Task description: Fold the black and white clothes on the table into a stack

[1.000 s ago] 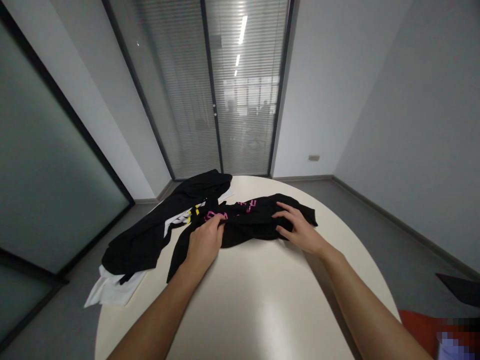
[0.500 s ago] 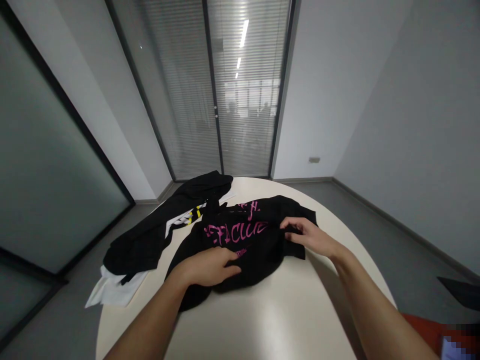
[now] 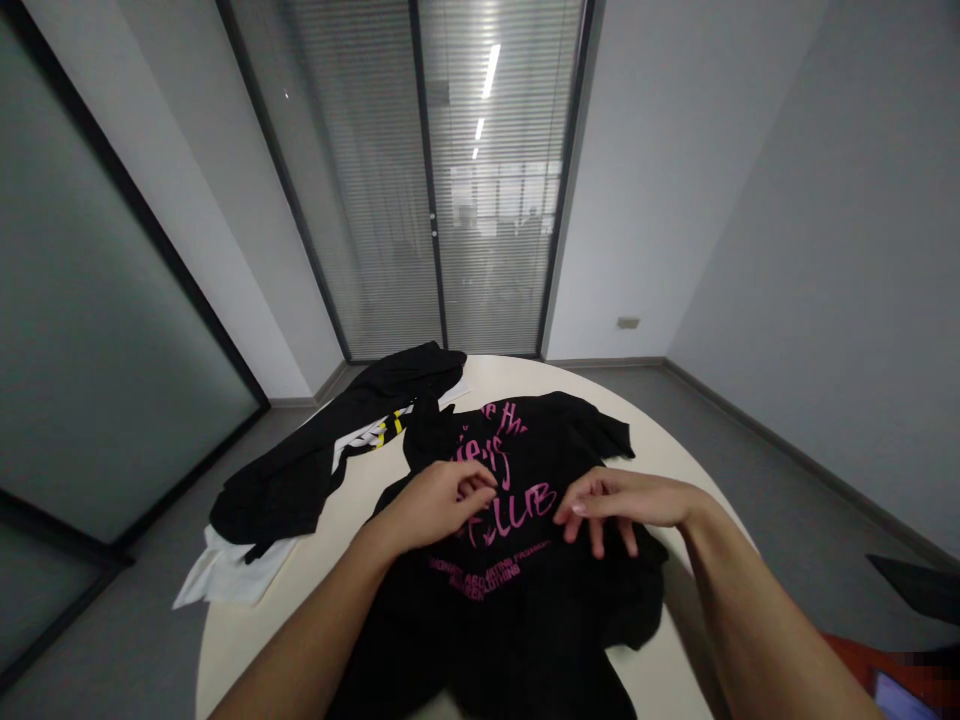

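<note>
A black T-shirt [image 3: 517, 590] with pink lettering lies spread over the near half of a round cream table [image 3: 300, 560], its lower part hanging over the near edge. My left hand [image 3: 435, 500] rests on the shirt's left side, fingers curled and pinching the fabric by the print. My right hand [image 3: 622, 500] hovers on the shirt's right side with its fingers spread and pointing down onto the cloth.
A heap of black and white clothes [image 3: 315, 460] with a yellow mark lies at the table's far left, partly hanging off the edge. Glass doors with blinds [image 3: 450, 200] stand behind the table. A dark object [image 3: 915, 585] sits at the right edge.
The shirt went from a bunched strip at the table's far side to spread flat toward me. Both hands drew nearer and closer together.
</note>
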`<state>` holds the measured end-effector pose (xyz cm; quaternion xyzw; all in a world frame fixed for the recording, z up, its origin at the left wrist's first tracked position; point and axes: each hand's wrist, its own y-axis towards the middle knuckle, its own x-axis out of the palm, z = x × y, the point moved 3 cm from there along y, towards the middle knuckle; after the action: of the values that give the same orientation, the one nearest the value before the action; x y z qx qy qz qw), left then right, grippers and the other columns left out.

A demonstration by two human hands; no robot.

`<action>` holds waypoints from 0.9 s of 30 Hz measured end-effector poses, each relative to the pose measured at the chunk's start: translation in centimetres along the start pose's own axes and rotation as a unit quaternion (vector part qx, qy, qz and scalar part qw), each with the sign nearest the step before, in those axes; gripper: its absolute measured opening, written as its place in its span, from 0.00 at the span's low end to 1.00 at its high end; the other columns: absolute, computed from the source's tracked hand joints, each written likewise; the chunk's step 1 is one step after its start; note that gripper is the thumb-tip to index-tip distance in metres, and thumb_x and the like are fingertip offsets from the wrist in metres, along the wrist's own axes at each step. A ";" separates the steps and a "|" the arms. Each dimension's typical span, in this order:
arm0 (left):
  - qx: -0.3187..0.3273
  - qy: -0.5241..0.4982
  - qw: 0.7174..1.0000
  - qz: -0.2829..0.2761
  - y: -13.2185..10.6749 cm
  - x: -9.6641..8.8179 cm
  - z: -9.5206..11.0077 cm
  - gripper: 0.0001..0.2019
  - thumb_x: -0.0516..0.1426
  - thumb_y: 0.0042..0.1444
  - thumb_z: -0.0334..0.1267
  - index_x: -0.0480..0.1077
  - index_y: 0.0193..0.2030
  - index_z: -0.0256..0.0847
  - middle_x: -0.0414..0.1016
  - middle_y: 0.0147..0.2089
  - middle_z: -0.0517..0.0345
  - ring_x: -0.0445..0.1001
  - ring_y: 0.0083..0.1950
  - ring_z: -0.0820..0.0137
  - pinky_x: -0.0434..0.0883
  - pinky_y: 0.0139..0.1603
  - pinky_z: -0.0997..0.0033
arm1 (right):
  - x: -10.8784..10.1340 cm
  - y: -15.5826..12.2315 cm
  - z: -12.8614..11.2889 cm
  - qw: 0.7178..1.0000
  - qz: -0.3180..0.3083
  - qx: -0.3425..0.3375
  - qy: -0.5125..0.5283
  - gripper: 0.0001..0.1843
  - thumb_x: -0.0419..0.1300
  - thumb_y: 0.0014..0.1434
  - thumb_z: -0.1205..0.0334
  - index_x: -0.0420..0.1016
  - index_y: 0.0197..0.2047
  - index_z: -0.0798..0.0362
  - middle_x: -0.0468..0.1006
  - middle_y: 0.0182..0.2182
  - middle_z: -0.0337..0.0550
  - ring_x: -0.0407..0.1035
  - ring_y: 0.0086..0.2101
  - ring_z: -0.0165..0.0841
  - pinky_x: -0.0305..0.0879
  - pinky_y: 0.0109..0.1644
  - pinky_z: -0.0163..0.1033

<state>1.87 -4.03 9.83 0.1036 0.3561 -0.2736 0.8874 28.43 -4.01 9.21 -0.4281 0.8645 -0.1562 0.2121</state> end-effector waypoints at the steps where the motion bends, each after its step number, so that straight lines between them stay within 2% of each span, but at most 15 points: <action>1: 0.006 0.071 0.993 0.092 0.3 -0.5 -0.6 0.11 0.55 0.65 0.44 0.76 0.47 0.45 0.80 0.47 0.55 0.77 0.49 0.64 0.72 0.52 0.66 | -0.2 0.4 0.2 1.000 0.024 -0.003 -0.006 0.29 0.61 0.59 0.38 0.77 0.54 0.51 0.81 0.43 0.49 0.74 0.30 0.32 0.58 0.22 0.30; 3: -0.009 0.174 0.961 0.216 0.8 -1.3 -2.3 0.12 0.55 0.65 0.43 0.76 0.50 0.45 0.77 0.55 0.52 0.73 0.58 0.60 0.68 0.61 0.61 | -1.2 1.3 0.7 0.990 0.125 -0.047 -0.041 0.27 0.62 0.59 0.40 0.77 0.51 0.52 0.80 0.37 0.45 0.72 0.28 0.31 0.59 0.23 0.31; 5: -0.054 0.209 0.939 0.268 1.0 -1.7 -4.3 0.18 0.54 0.66 0.43 0.72 0.59 0.41 0.71 0.63 0.46 0.69 0.64 0.57 0.64 0.66 0.57 | -2.6 2.0 1.5 0.951 0.277 -0.101 -0.093 0.23 0.61 0.60 0.42 0.77 0.46 0.54 0.77 0.31 0.42 0.70 0.30 0.31 0.65 0.30 0.34; 7: -0.111 0.216 0.935 0.260 1.2 -1.9 -6.3 0.25 0.53 0.67 0.46 0.64 0.67 0.38 0.65 0.68 0.40 0.66 0.68 0.54 0.63 0.67 0.54 | -4.0 2.4 2.5 0.890 0.408 -0.118 -0.167 0.21 0.65 0.57 0.45 0.77 0.47 0.52 0.77 0.35 0.43 0.71 0.35 0.35 0.69 0.40 0.40; 9: -0.143 0.211 0.943 0.212 1.2 -1.8 -7.5 0.31 0.54 0.66 0.46 0.56 0.73 0.38 0.66 0.67 0.38 0.68 0.66 0.53 0.66 0.64 0.55 | -4.9 2.7 3.7 0.844 0.470 -0.122 -0.228 0.23 0.67 0.55 0.50 0.76 0.51 0.51 0.77 0.44 0.46 0.72 0.43 0.39 0.69 0.49 0.44; 10: -0.153 0.209 0.948 0.184 1.2 -1.8 -7.8 0.32 0.54 0.65 0.44 0.53 0.74 0.40 0.69 0.66 0.39 0.70 0.65 0.54 0.68 0.62 0.56 | -5.2 2.8 4.3 0.835 0.477 -0.115 -0.248 0.24 0.67 0.55 0.53 0.75 0.54 0.50 0.76 0.47 0.48 0.72 0.44 0.39 0.68 0.51 0.45; 12: -0.161 0.213 0.955 0.130 1.0 -1.6 -7.9 0.34 0.56 0.63 0.40 0.51 0.75 0.46 0.74 0.62 0.43 0.74 0.61 0.55 0.70 0.58 0.58 | -5.6 3.1 5.5 0.840 0.464 -0.084 -0.269 0.26 0.65 0.55 0.59 0.73 0.58 0.50 0.75 0.49 0.49 0.72 0.43 0.38 0.69 0.50 0.44; 15: -0.169 0.233 0.954 0.082 0.5 -1.9 -7.2 0.29 0.56 0.60 0.37 0.63 0.69 0.50 0.77 0.59 0.46 0.77 0.58 0.54 0.71 0.55 0.58 | -5.8 3.3 6.4 0.855 0.432 -0.026 -0.287 0.28 0.61 0.54 0.66 0.74 0.59 0.49 0.77 0.45 0.47 0.73 0.38 0.36 0.69 0.46 0.42; 18: -0.216 0.257 0.940 0.063 -0.1 -2.7 -7.1 0.18 0.54 0.59 0.42 0.77 0.53 0.47 0.81 0.52 0.44 0.79 0.53 0.49 0.72 0.50 0.54 | -5.5 3.0 6.2 0.877 0.396 0.006 -0.274 0.24 0.61 0.51 0.67 0.79 0.52 0.49 0.80 0.40 0.44 0.74 0.39 0.38 0.68 0.45 0.41; 20: -0.262 0.260 0.927 0.061 -0.4 -3.3 -7.3 0.19 0.51 0.61 0.49 0.80 0.43 0.45 0.82 0.46 0.42 0.80 0.49 0.46 0.72 0.46 0.52 | -4.9 2.6 5.7 0.904 0.350 0.026 -0.244 0.16 0.61 0.50 0.66 0.82 0.43 0.50 0.81 0.34 0.42 0.74 0.36 0.37 0.67 0.41 0.39; 22: -0.290 0.263 0.916 0.085 -0.4 -3.9 -7.6 0.25 0.46 0.64 0.55 0.80 0.38 0.43 0.82 0.43 0.41 0.80 0.48 0.45 0.72 0.45 0.51 | -4.1 1.9 5.0 0.932 0.292 0.057 -0.208 0.07 0.60 0.53 0.61 0.79 0.31 0.52 0.78 0.27 0.40 0.72 0.29 0.35 0.65 0.33 0.38; 25: -0.287 0.275 0.902 0.166 -0.2 -4.4 -8.1 0.26 0.46 0.64 0.58 0.78 0.41 0.41 0.81 0.46 0.41 0.79 0.48 0.47 0.72 0.45 0.52 | -2.9 1.1 4.1 0.957 0.222 0.102 -0.158 0.22 0.59 0.58 0.48 0.66 0.18 0.51 0.68 0.17 0.38 0.65 0.19 0.32 0.58 0.24 0.37; 27: -0.256 0.270 0.901 0.225 0.2 -4.5 -8.7 0.22 0.50 0.64 0.54 0.74 0.52 0.41 0.78 0.54 0.42 0.78 0.52 0.50 0.73 0.48 0.54 | -2.8 1.0 3.7 0.960 0.214 0.098 -0.152 0.29 0.59 0.57 0.40 0.62 0.16 0.51 0.65 0.14 0.38 0.61 0.17 0.30 0.55 0.23 0.37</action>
<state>-5.71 1.26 6.60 0.0200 0.6069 0.0721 0.7913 31.15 -1.52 6.18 -0.2285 0.8741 -0.1246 0.4101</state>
